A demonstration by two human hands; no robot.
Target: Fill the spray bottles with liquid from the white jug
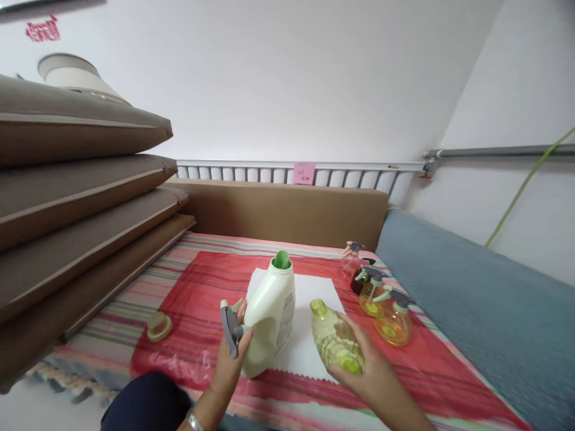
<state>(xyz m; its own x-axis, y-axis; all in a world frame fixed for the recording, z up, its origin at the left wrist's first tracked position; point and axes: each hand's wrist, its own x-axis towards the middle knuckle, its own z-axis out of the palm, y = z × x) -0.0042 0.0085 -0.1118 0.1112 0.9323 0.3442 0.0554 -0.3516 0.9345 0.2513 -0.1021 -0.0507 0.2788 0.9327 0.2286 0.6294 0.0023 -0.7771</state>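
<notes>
My left hand (231,359) grips a grey spray-trigger head (230,326) and also steadies the side of a white detergent jug (269,314) with an open green spout, standing on a white cloth (309,293). Held tilted toward the jug in my right hand (366,374) is a clear yellow-green bottle (335,341) with its neck open and no sprayer on it. The jug's cream cap (159,326) lies apart on the striped cover at the left.
Several small spray bottles (381,305) stand in a row at the right on the red sheet (202,281). Stacked brown cushions (81,197) rise at the left, a cardboard panel (278,212) stands behind, and a blue mattress (471,311) borders the right.
</notes>
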